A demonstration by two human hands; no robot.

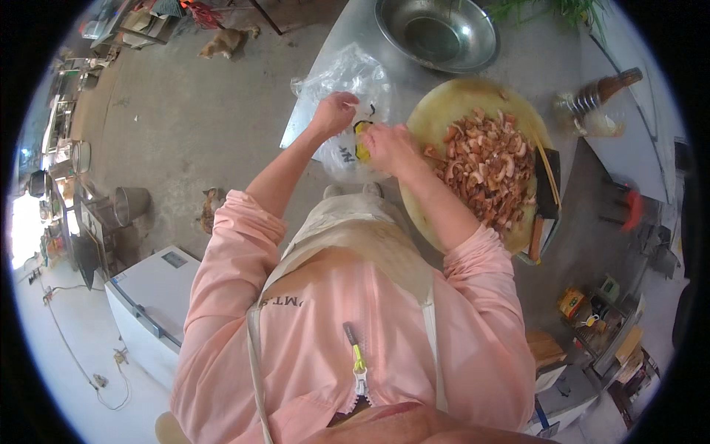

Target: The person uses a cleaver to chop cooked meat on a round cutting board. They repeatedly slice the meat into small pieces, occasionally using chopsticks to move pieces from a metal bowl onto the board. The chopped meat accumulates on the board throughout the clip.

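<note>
A clear plastic bag [355, 72] with some printing lies at the near left part of the metal table. My left hand [336, 114] is over the bag with its fingers curled; whether it pinches the film I cannot tell. Beside a yellow, black-edged print or packet [363, 141] at the bag is my right hand [390, 147], slightly blurred, its fingers bent; its grip is not clear. Right of it, a round chopping board [430, 105] carries a heap of sliced meat [482, 161]. Chopsticks [546, 164] and a cleaver with a wooden handle [536, 238] lie at the board's right edge.
A steel basin [438, 33] stands behind the board, near green leaves [549, 11]. A glass jar [602, 119] and a dark brown bottle-like object [613, 86] are at right. Two cats [224, 43] are on the floor at left. A white chest freezer [150, 294] stands lower left.
</note>
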